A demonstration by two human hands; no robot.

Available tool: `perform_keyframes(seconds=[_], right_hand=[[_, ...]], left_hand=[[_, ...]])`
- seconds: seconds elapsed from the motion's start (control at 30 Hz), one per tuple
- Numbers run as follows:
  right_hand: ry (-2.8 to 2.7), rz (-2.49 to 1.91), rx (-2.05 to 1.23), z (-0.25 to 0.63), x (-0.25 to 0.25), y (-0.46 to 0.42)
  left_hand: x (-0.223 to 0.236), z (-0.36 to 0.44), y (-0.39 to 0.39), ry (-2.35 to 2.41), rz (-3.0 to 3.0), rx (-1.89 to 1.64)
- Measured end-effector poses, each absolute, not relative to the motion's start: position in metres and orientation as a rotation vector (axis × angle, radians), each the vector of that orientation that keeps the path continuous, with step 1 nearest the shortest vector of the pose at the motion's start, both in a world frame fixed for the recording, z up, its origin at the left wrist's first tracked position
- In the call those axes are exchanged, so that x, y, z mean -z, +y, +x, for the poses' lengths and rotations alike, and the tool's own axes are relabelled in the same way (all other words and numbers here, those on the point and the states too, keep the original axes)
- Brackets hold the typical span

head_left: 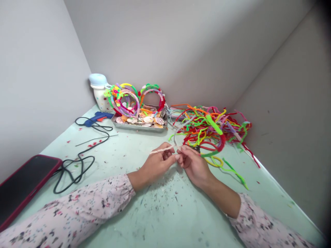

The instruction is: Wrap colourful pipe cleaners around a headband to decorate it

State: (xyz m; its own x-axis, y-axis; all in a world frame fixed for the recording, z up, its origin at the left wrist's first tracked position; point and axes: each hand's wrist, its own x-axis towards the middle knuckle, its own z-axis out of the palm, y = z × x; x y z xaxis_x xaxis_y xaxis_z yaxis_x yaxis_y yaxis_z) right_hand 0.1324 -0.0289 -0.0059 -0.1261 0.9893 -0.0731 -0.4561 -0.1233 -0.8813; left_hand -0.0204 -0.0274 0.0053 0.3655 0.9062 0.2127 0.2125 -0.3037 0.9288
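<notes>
Head view: the left hand (pixel 155 167) and right hand (pixel 193 165) are held close together above the table, fingers curled and thumbs closed toward the fingertips. Both hands pinch a thin, pale pink chenille stem (pixel 161 150). Its free end projects beyond the left hand, away from the right hand, and the pinch points lie near the meeting fingertips. A thin grey chenille stem (pixel 182 125) rises in a curve just beyond the fingertips; whether it joins the pink stem cannot be determined.

Directly beyond the right hand lies a loose tangle of multicoloured chenille stems (pixel 207 129), with yellow and green strands trailing beside that hand. Ahead of the left hand sits a rectangular steel tray (pixel 139 128) holding assorted seashells (pixel 148 119). Rings of twisted multicoloured chenille (pixel 134 100) stand upright at the tray's far side. Farther ahead of the left hand stands a white spotted jar with a pale blue lid (pixel 99 91). A blue hot-glue gun (pixel 97 119) lies left of the tray, its black cord (pixel 82 174) looping toward the left forearm. Well left of the left hand lies a black smartphone in a red case (pixel 26 186).
</notes>
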Motion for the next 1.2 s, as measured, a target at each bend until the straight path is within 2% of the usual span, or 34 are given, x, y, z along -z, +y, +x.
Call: perform_keyframes(seconds=[0.43, 1.2], right_hand=[[-1.225, -0.929, -1.545, 0.133, 0.012, -0.032], [-1.415, -1.174, -1.34, 0.12, 0.001, -0.041]], left_hand=[[-0.014, -0.023, -0.029, 1.119, 1.724, -1.059], [-0.013, -0.022, -0.026, 1.234, 1.524, -1.098]])
